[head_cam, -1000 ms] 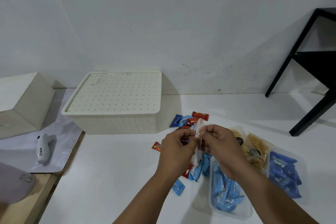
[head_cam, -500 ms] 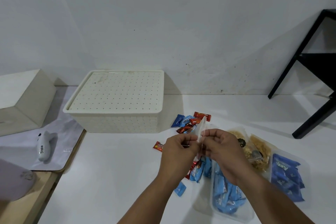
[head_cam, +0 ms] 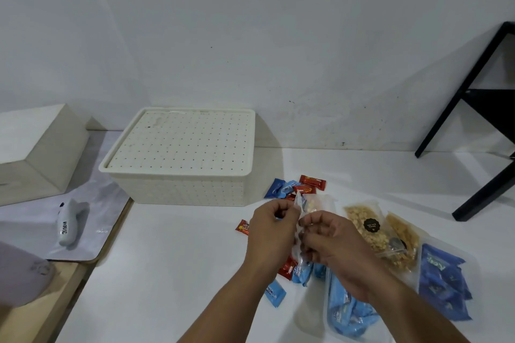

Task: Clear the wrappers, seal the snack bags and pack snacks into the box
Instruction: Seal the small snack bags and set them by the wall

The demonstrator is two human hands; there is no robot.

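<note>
Clear snack bag pinched at its edge between both hands

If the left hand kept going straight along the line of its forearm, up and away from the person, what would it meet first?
Most likely the small pile of blue and red candy wrappers just beyond the left hand, then the lidded white perforated box slightly to the left. Depth is hard to judge, and the hand already pinches a clear snack bag.

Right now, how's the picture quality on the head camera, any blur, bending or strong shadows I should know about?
Head view: wide-angle bending curves the black stand and the wall edges; light is soft and even, with only a faint shadow right of the lidded white box; the clear bag pinched between left hand and right hand looks smeared, its edges hard to read.
</note>
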